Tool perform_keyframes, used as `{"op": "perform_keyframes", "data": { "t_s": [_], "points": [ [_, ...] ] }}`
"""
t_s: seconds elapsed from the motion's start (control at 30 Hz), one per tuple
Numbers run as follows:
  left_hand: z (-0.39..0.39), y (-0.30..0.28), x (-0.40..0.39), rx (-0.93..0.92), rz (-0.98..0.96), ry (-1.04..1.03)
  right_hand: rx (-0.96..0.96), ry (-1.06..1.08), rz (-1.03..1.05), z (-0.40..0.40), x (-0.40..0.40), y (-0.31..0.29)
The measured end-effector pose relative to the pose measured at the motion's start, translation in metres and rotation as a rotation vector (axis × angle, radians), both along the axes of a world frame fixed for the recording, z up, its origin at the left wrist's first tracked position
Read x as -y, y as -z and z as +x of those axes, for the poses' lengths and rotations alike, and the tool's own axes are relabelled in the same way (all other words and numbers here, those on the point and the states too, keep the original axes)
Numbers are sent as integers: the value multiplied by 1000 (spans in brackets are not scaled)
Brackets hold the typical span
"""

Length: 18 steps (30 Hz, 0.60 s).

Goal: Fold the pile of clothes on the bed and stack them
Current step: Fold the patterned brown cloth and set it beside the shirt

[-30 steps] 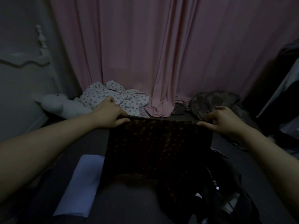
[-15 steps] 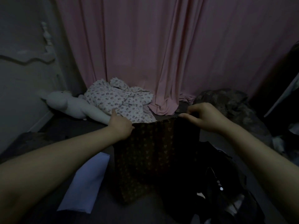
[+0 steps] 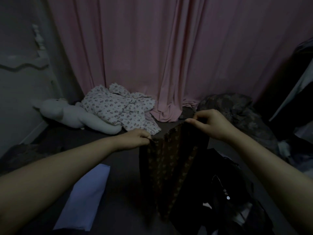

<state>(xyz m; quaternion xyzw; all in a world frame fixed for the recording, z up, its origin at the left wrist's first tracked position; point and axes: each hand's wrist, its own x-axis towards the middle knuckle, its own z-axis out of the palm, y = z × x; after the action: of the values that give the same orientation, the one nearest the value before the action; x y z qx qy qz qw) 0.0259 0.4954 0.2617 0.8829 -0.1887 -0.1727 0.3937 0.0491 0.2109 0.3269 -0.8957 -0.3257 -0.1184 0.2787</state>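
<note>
Head view: I watched both hands, left and right, pinching the dark patterned garment above the bed.

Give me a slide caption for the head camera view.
Both hands, left hand and right hand, pinch a dark patterned garment above the bed.

bare bed in the middle; folded blue cloth left, dark clothes heap right, floral garment and plush toy behind
</note>
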Motion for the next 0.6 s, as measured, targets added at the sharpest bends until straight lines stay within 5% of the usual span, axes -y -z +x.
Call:
{"op": "perform_keyframes", "data": {
  "t_s": [0.13, 0.27, 0.4, 0.6],
  "points": [
    [2, -15, 3, 5, -69, 65, -75, 93, -106, 4, 19, -3],
    [17, -48, -16, 216, -42, -16, -147, 203, -600, -2, 37, 8],
    [30, -68, -53, 274, 23, -109, -147, 148, -864, -4, 54, 27],
    [28, -58, -74, 439, 481, 140, -60, 84, -758, 4, 61, 33]
  ]
}}
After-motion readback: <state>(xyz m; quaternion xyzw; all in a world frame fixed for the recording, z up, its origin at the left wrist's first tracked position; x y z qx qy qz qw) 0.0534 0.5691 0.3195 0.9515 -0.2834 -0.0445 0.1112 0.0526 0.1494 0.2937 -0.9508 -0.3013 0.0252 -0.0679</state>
